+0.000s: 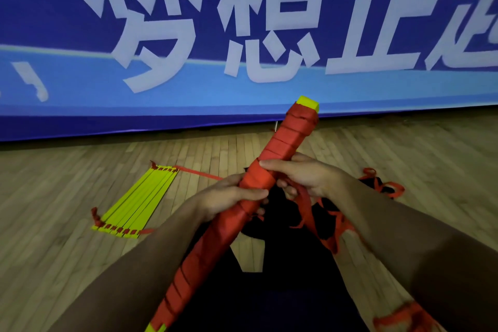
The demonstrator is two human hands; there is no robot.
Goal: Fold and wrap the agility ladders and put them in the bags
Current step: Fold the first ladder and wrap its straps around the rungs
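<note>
A folded agility ladder (280, 143) forms a long bundle of yellow rungs, wound almost end to end in red strap. It slants from bottom centre up to the right. My left hand (229, 194) grips the bundle around its middle. My right hand (304, 175) holds the bundle just above, thumb across the wrap, with a loose red strap (307, 207) running down from its fingers. A second ladder (134, 202), yellow rungs stacked flat with red straps at both ends, lies on the floor to the left. A black bag (285, 218) lies beneath my hands.
The wooden floor (54, 250) stretches all around. A large blue banner (242, 35) with white characters closes off the back. More loose red strap (382, 186) lies tangled on the floor at the right and at the bottom right corner.
</note>
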